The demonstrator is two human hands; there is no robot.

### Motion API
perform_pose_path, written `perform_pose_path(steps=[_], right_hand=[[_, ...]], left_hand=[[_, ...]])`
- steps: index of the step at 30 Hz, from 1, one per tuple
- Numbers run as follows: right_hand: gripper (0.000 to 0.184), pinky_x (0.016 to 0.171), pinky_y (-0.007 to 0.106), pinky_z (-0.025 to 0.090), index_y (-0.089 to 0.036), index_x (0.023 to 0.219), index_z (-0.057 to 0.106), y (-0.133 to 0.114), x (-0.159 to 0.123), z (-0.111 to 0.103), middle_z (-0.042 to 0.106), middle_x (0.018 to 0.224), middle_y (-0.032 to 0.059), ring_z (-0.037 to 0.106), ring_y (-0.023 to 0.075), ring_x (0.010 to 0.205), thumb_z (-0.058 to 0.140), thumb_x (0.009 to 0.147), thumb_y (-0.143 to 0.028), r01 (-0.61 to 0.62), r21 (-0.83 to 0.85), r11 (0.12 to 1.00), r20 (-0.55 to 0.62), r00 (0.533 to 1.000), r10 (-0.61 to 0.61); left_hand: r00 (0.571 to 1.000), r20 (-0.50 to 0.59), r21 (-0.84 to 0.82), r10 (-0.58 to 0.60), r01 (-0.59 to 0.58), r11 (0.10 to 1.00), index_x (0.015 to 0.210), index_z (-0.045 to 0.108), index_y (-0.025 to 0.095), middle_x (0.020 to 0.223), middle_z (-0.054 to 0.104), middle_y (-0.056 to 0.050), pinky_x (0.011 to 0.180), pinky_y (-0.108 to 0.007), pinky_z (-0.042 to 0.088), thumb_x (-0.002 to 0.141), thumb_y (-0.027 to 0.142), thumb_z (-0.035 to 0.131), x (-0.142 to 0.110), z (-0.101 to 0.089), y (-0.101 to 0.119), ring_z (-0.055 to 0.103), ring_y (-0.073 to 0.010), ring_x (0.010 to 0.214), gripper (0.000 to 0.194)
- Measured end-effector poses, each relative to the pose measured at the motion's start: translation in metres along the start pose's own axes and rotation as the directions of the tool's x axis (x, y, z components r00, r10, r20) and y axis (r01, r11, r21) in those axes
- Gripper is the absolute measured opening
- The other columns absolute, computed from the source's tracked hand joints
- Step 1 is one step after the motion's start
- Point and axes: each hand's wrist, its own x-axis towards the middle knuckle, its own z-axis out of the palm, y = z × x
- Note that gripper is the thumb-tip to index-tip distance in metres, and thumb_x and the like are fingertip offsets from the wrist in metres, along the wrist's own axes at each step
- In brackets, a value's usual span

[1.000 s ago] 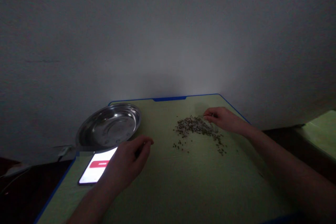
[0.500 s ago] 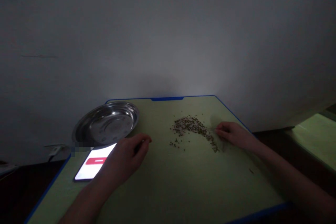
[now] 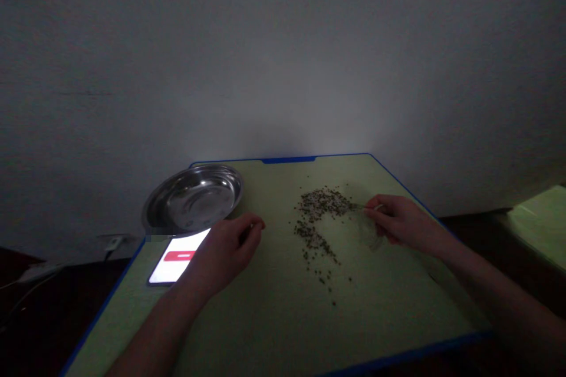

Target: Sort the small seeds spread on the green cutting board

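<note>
Table: grains beside right hand.

No legible text anywhere.

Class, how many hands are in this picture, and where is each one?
2. The left hand is beside the phone, partly blocking it from view; the right hand is right of the small grains. No sign of others hidden.

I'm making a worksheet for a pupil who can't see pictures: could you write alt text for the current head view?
A person's right hand holds a thin utensil at the edge of scattered small grains on a blue-edged green table. The left hand, loosely curled, partly hides a lit smartphone beside a metal basin.
</note>
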Motion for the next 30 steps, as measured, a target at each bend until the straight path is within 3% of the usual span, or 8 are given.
perform_pose_path(steps=[3,5,9,20,30], right_hand=[[0.034,0.037,0.025,0.036,-0.018,0.079,0.059,0.034,0.001,-0.028,0.058,0.049,0.0001,0.048,0.0126,0.037,0.049,0.075,-0.051,-0.050,-0.107,0.993,-0.131,0.991,0.036],[0.037,0.040,0.027,0.037,-0.018,0.078,0.060,0.056,0.000,-0.040,0.060,0.049,0.0022,0.049,0.0146,0.039,0.047,0.074,-0.052,-0.059,-0.166,0.984,-0.154,0.988,0.033],[0.036,0.049,0.031,0.043,-0.018,0.074,0.063,0.072,-0.011,-0.039,0.062,0.051,0.0035,0.056,0.0191,0.047,0.045,0.077,-0.050,-0.044,-0.248,0.968,-0.128,0.992,0.012],[0.027,0.050,0.027,0.040,-0.021,0.070,0.057,0.005,-0.056,0.030,0.059,0.053,-0.0003,0.055,0.0158,0.051,0.045,0.085,-0.040,0.064,-0.038,0.997,0.178,0.982,-0.056],[0.023,0.049,0.025,0.038,-0.020,0.075,0.061,-0.020,-0.048,0.052,0.058,0.054,-0.0008,0.053,0.0145,0.051,0.045,0.085,-0.033,0.131,-0.080,0.988,0.205,0.972,-0.112]], left_hand=[[1.000,0.023,-0.002,0.006,-0.006,1.000,0.085,0.063,0.017,0.061,0.061,0.001,0.050,-0.023,0.032,0.090,0.033,0.039,-0.001,0.000,0.001,0.052,-0.0100,0.051,0.029],[1.000,0.028,-0.005,0.011,-0.011,1.000,0.084,0.063,0.016,0.060,0.060,0.001,0.051,-0.024,0.031,0.089,0.031,0.040,-0.001,0.000,0.002,0.051,-0.0098,0.051,0.028],[1.000,0.027,-0.018,0.003,-0.002,1.000,0.085,0.063,0.016,0.061,0.059,0.001,0.051,-0.024,0.031,0.088,0.031,0.041,-0.001,-0.001,0.003,0.051,-0.0100,0.052,0.027],[1.000,0.020,-0.024,-0.004,0.005,1.000,0.087,0.064,0.015,0.061,0.061,0.000,0.051,-0.023,0.031,0.088,0.030,0.041,0.000,0.000,0.005,0.051,-0.0097,0.050,0.028],[1.000,0.023,-0.007,0.008,-0.008,1.000,0.085,0.064,0.016,0.063,0.062,0.000,0.052,-0.024,0.031,0.088,0.029,0.040,-0.002,0.000,0.006,0.052,-0.0100,0.052,0.027]])
